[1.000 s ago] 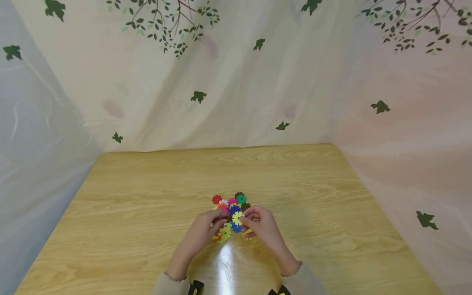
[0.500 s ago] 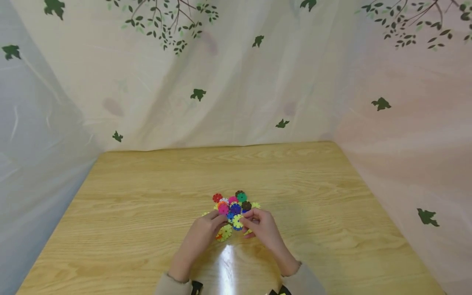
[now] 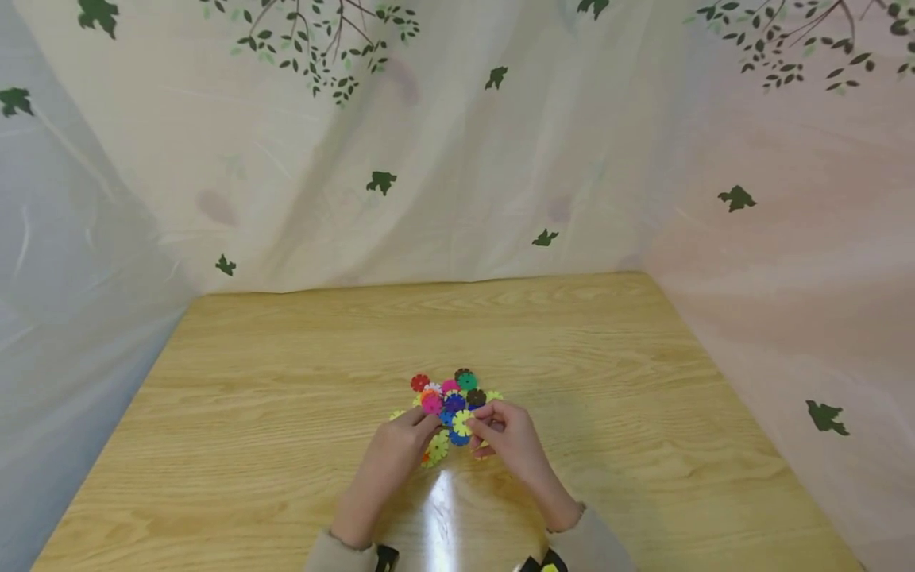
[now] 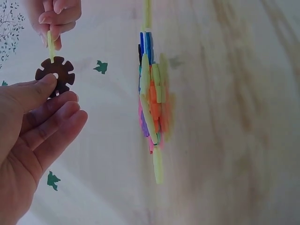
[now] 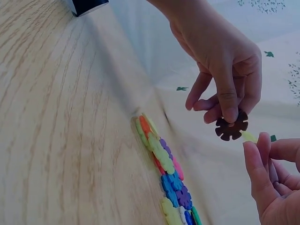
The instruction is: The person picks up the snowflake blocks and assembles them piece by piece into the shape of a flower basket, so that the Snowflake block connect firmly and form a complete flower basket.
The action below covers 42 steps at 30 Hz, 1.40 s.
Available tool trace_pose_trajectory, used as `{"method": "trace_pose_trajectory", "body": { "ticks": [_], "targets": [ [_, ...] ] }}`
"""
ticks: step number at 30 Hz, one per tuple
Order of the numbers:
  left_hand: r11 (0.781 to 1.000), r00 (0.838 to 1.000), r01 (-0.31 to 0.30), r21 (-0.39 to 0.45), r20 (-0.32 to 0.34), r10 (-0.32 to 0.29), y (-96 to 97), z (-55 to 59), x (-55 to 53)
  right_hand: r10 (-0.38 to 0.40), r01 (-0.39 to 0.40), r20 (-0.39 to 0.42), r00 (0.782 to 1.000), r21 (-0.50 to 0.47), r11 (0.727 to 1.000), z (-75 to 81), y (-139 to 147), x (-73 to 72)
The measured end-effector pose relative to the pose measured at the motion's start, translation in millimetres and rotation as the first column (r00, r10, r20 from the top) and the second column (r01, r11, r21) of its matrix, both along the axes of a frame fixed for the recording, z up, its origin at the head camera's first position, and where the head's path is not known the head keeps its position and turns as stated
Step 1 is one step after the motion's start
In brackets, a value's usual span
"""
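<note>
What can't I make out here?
Head: part of the disc pile, hidden by the left hand and right hand.
Right wrist: pile's lower end, cut off by bottom edge.
Right wrist: dark object, cut off by top edge.
Left wrist: brown disc, partly behind left thumb.

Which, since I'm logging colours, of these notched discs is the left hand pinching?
The brown disc held up by the left hand; the right hand pinches a yellow disc, and other brown discs lie on the table.
</note>
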<state>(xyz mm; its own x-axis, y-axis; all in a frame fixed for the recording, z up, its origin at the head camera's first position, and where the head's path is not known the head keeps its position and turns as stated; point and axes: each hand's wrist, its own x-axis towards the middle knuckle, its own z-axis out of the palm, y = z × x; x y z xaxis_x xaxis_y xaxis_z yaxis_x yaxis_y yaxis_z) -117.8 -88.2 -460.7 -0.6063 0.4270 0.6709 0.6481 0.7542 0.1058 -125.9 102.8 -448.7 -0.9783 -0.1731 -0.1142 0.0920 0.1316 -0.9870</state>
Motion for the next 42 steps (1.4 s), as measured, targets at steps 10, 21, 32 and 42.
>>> {"method": "trace_pose_trajectory", "body": {
  "ticks": [10, 21, 32, 42],
  "targets": [
    [0.999, 1.0, -0.001, 0.051, -0.009, 0.001, 1.0, -0.7, -4.2, 0.007, -0.007, 0.003, 1.0, -0.002, 1.0, 2.0, 0.0, -6.5],
    [0.992, 0.993, 0.098, 0.077, -0.067, -0.093, -0.1, 3.6, -11.6, 0.085, -0.085, -0.033, 0.996, -0.005, 0.996, 1.4, 3.5, -16.6],
    [0.992, 0.992, 0.122, -0.042, 0.026, -0.121, -3.7, 16.8, -17.7, 0.098, -0.098, -0.025, 0.995, -0.023, 0.995, -3.7, 2.4, -25.8],
    [0.997, 0.994, 0.017, -0.079, 0.106, -0.008, -23.5, 24.0, -27.1, 0.397, -0.202, -0.137, 0.907, 0.688, 0.697, -15.5, 24.4, -37.2]
  ]
}}
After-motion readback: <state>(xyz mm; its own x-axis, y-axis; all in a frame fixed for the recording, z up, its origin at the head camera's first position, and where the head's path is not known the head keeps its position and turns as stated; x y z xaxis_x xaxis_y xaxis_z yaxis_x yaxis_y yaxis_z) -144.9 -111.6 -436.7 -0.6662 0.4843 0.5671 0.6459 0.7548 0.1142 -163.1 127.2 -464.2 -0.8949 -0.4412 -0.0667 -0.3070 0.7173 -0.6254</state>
